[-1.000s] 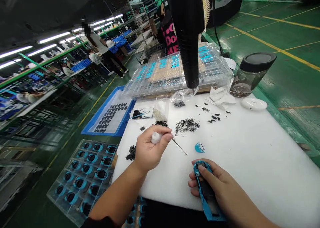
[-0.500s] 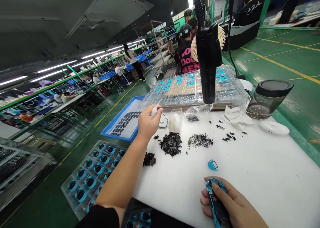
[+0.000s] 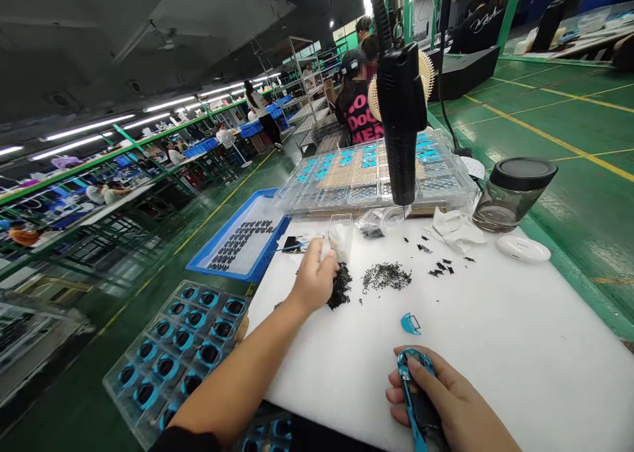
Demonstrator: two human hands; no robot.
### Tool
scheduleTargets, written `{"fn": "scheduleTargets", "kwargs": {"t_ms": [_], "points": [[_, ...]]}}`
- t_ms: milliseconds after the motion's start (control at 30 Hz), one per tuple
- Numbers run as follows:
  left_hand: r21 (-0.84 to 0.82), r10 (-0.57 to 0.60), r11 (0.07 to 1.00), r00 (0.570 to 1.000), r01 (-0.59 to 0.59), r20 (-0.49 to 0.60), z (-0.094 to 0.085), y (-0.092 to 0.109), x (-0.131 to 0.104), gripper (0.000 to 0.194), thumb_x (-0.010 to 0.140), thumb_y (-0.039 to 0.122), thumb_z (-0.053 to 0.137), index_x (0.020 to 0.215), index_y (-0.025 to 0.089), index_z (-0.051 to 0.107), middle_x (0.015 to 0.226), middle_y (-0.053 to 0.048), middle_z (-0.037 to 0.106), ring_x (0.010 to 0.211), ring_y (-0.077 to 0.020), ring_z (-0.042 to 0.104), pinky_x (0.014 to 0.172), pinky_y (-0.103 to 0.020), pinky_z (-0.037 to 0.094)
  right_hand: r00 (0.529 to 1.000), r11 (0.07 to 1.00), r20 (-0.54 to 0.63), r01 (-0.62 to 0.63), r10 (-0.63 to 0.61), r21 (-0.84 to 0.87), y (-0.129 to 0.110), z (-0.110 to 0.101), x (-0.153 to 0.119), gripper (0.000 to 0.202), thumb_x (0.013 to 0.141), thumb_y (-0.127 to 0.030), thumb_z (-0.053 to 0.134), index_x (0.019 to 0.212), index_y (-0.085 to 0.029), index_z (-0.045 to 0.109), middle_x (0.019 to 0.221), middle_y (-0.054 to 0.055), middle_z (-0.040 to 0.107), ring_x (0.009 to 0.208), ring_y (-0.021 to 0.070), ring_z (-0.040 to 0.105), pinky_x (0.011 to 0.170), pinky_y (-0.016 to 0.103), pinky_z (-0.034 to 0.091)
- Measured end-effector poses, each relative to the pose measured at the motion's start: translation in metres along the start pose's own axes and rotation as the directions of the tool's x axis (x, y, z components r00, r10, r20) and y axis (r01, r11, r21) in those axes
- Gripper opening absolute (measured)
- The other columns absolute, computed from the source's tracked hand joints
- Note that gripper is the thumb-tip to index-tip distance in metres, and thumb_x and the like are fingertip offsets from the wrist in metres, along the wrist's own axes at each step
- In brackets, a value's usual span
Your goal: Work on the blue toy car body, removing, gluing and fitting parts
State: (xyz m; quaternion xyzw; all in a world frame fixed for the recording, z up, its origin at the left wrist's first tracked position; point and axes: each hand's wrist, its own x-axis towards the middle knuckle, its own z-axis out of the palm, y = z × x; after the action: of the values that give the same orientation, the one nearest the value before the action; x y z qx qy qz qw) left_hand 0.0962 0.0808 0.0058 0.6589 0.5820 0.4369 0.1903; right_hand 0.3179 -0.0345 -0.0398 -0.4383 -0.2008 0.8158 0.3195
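Observation:
My left hand (image 3: pixel 316 281) is closed around a small white rounded thing (image 3: pixel 325 248), its exact kind partly hidden by the fingers. Right beside it are a clear box (image 3: pixel 343 242) with white stuff inside and a pile of small black pieces (image 3: pixel 341 287). My right hand (image 3: pixel 448 396) grips a blue-and-black casing (image 3: pixel 419 399) at the front of the white work surface (image 3: pixel 495 346), thumb resting on its top. Just beyond this casing lies a small blue frame part (image 3: pixel 410 324). A heap of tiny black parts (image 3: pixel 386 276) is farther back.
A black electric screwdriver (image 3: pixel 401 121) hangs over the surface, before clear trays (image 3: pixel 317 197). At left are a blue tray (image 3: pixel 238 273) and a clear tray of blue-black parts (image 3: pixel 143 359). A dark-lidded jar (image 3: pixel 512 194) and white oval case (image 3: pixel 524 248) stand right. Co-workers are behind.
My left hand has moved right and nearer with the small white thing, from the back edge to beside the black pile. My right hand keeps its hold on the casing. The view has shifted slightly.

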Motion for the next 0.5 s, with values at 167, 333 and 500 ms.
{"fn": "scheduleTargets", "kwargs": {"t_ms": [167, 333, 500], "points": [[0.082, 0.007, 0.996, 0.985, -0.021, 0.173, 0.019, 0.009, 0.001, 0.021, 0.089, 0.033, 0.053, 0.096, 0.019, 0.067, 0.103, -0.008, 0.063, 0.078, -0.0156, 0.058, 0.063, -0.026, 0.046, 1.000, 1.000, -0.002, 0.012, -0.012, -0.016, -0.004, 0.004, -0.004, 0.030, 0.089, -0.048, 0.057, 0.098, -0.019, 0.061, 0.079, 0.004, 0.069, 0.074, 0.0180, 0.066, 0.071, 0.033, 0.054], [0.191, 0.009, 0.980, 0.978, -0.049, 0.208, 0.025, 0.005, 0.010, 0.020, 0.086, 0.029, 0.058, 0.072, 0.018, 0.064, 0.101, -0.007, 0.071, 0.087, -0.0204, 0.063, 0.072, -0.031, 0.047, 0.999, 1.000, -0.037, 0.007, -0.007, -0.019, -0.011, 0.010, -0.008, 0.027, 0.089, -0.044, 0.056, 0.096, -0.019, 0.060, 0.077, 0.004, 0.069, 0.071, 0.0174, 0.065, 0.067, 0.030, 0.053], [0.308, -0.007, 0.950, 0.984, -0.050, 0.180, 0.032, -0.001, 0.011, 0.010, 0.084, 0.028, 0.061, 0.081, 0.019, 0.065, 0.104, -0.007, 0.071, 0.078, -0.0211, 0.064, 0.074, -0.035, 0.049, 1.000, 1.000, -0.016, 0.008, -0.008, -0.009, -0.009, 0.007, -0.007, 0.029, 0.088, -0.046, 0.057, 0.099, -0.019, 0.059, 0.080, 0.004, 0.069, 0.072, 0.0173, 0.066, 0.067, 0.030, 0.053]]}}
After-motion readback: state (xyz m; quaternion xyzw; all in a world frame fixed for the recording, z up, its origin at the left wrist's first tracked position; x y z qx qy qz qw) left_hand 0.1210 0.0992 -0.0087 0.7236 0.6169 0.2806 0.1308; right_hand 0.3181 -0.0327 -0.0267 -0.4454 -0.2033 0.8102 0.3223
